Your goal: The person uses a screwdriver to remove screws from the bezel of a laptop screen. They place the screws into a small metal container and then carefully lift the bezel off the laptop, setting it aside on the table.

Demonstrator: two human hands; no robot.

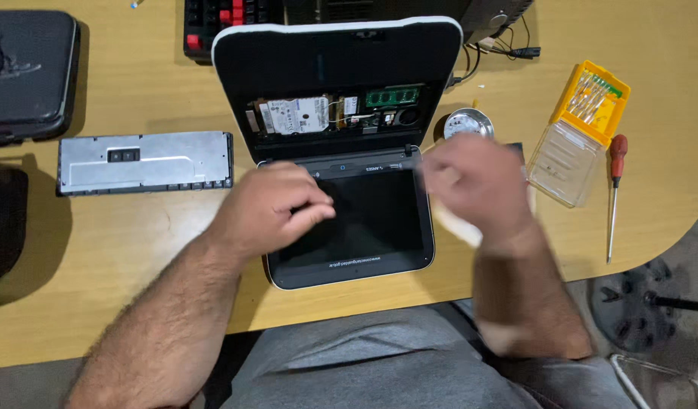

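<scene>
While the left hand (277,208) rests curled on the opened laptop (341,151), the right hand (474,182) blurs, grip unclear.

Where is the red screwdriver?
In the head view, the red screwdriver lies on the wooden table, far right, just beside the yellow bit case, beyond the right hand.

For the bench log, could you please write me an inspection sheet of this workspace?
Surface: wooden desk, curved right edge.
Job's things: opened small laptop, internals exposed; detached keyboard on the left.
Clutter: yellow bit case, red screwdriver, round tin, black case.
Hands: left hand rests on the laptop screen; right hand blurred, grip unclear.
Cables: black cable at the top.
Surroundings: chair base on the floor.
</scene>
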